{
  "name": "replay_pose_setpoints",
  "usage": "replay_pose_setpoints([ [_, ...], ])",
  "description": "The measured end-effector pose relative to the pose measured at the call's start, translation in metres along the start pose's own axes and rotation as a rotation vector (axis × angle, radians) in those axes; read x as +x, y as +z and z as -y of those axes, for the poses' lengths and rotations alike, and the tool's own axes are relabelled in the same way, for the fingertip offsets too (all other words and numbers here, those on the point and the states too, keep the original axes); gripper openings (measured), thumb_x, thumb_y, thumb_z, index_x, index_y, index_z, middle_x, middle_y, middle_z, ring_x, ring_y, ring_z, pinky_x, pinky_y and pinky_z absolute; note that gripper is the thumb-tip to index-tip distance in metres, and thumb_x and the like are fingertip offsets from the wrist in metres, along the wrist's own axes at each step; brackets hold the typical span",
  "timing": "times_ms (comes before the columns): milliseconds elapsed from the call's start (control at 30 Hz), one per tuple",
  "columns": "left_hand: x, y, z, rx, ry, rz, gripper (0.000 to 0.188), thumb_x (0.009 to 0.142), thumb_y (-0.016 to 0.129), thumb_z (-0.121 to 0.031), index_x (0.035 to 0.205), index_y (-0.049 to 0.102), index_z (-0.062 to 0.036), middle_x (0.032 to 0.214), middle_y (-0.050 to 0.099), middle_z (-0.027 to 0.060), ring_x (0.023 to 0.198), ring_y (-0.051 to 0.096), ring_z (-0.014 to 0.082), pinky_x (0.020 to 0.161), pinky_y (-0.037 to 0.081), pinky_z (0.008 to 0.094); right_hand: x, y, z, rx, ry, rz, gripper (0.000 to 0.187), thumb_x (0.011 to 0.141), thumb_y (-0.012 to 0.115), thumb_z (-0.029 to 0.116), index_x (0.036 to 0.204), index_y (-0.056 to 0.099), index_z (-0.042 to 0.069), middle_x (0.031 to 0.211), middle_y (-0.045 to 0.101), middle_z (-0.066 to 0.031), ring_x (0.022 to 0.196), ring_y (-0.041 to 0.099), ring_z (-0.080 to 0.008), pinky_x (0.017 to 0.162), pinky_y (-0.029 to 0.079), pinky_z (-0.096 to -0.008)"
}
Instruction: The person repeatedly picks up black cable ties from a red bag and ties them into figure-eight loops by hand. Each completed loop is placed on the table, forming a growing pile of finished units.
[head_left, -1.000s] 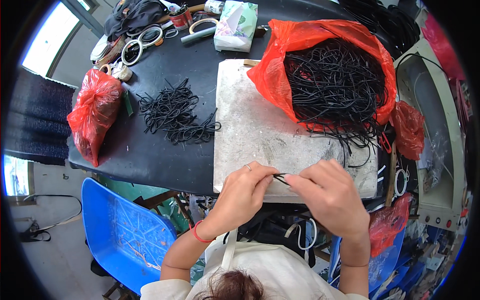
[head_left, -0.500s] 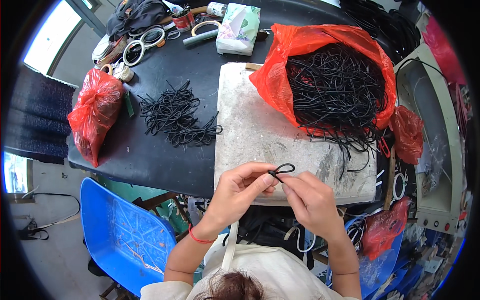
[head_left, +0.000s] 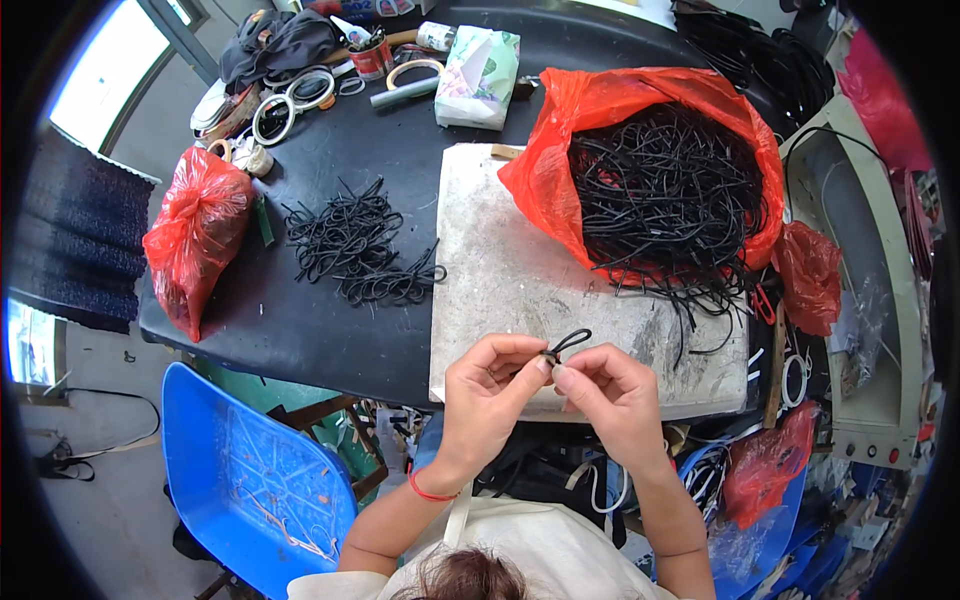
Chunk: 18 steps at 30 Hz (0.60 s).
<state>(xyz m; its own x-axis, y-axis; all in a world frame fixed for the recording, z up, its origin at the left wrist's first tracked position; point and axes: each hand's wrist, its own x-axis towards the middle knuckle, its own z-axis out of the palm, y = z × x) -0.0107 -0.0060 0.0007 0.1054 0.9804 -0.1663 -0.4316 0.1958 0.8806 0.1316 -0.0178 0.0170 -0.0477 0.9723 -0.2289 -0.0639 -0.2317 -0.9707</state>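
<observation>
Cord (head_left: 568, 339): forming a loop over the board (head_left: 490, 270)
Left hand (head_left: 485, 395): grip is pinching the cord
Right hand (head_left: 622, 400): grip is pinching it too, just beside

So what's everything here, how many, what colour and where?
Table: one, black, centre
Board: one, pale grey, on table
Open bag: one, red, on board
Bagged cords: many, black, inside it
Loose cords: many, black, left of board
Tied bag: one, red, table's left
Tissue pack: one, green-white, table's far side
Can: one, red, back left
Rings: several, pale, back left
Tube: one, grey, back left
Tub: one, blue, lower left
Machine: one, beige, right
Crumpled bags: at least two, red, right
Cloth: one, dark blue, far left
Clutter: uncounted, mixed, lower right
Loop: one, black, over board
Left fingers: one set, bare, pinching loop
Right fingers: one set, bare, at loop's base
</observation>
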Motion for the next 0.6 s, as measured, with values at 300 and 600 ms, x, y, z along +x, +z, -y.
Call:
replay_pose_setpoints([
  [300, -0.004, 0.000, 0.010, 0.216, 0.148, 0.009, 0.028, 0.080, 0.062, 0.001, 0.104, 0.047, 0.0026, 0.089, 0.064, 0.0104, 0.082, 0.061, 0.0124, 0.075, 0.049, 0.0247, 0.007, 0.002, -0.001, 0.034, 0.001, -0.115, 0.015, 0.082, 0.065, 0.013, 0.082, 0.058, 0.000, 0.070, 0.055, 0.0015, 0.061, 0.050, -0.0033, 0.054, 0.041, -0.0179],
  [600, -0.006, 0.001, -0.013, 0.634, 0.122, 0.266, 0.045, 0.075, 0.062, 0.003, 0.114, 0.038, -0.0003, 0.087, 0.065, 0.0117, 0.082, 0.062, 0.0141, 0.075, 0.049, 0.0263, 0.012, -0.002, -0.006, -0.060, -0.108, -0.085, 0.014, 0.087, 0.058, 0.015, 0.086, 0.055, 0.001, 0.076, 0.053, 0.0023, 0.067, 0.047, -0.0035, 0.056, 0.039, -0.0200],
])
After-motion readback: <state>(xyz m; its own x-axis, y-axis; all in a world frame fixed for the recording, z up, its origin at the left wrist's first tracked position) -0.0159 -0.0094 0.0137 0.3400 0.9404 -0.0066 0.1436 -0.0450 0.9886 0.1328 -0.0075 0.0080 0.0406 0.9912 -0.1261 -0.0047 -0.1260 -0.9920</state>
